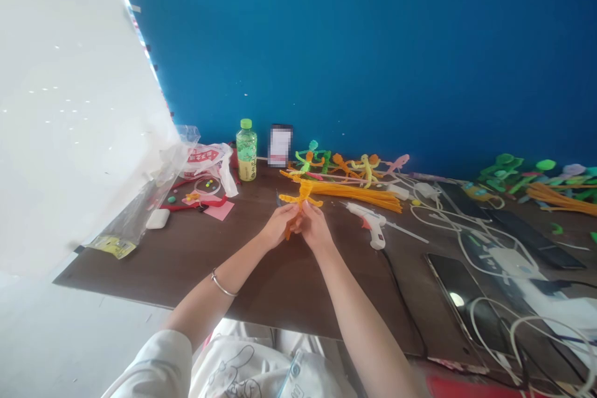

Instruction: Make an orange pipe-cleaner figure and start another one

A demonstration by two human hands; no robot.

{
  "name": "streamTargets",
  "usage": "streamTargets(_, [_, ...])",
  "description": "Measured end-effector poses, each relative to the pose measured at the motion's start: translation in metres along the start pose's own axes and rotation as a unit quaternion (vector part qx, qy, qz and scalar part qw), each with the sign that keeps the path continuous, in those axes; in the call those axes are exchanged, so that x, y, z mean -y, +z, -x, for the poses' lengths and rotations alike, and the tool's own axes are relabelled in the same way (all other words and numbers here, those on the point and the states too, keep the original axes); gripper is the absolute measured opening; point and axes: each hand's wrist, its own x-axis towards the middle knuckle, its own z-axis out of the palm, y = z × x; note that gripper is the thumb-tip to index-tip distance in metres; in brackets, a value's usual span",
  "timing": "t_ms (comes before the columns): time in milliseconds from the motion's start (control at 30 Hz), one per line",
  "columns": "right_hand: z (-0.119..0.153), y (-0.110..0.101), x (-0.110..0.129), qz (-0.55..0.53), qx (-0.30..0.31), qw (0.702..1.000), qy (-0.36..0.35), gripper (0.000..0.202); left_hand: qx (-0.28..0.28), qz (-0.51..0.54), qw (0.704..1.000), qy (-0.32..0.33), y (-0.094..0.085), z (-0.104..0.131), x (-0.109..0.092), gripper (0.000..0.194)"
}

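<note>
An orange pipe-cleaner figure (305, 189) with outstretched limbs is held above the dark table (196, 273). My left hand (281, 224) pinches its lower left part, and my right hand (314, 224) grips it close beside, the two hands nearly touching. Part of the figure is hidden by my fingers. Behind it, to the right, lies a bundle of orange pipe cleaners (359, 194). The white glue gun (373, 224) rests to the right of my right hand.
A green-capped bottle (247, 152) and an upright phone (280, 146) stand at the back, beside several pipe-cleaner figures (367, 169). Plastic bags (205, 161) and a white case (157, 219) lie left. Cables and a dark phone (461, 298) cover the right.
</note>
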Motion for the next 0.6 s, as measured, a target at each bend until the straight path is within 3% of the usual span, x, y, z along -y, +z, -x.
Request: streamTargets(600, [-0.007,-0.01,-0.012,-0.034,0.041,0.998,0.037,0.04,0.008,-0.009,0.999,-0.035,-0.01,-0.003,0.002,0.024])
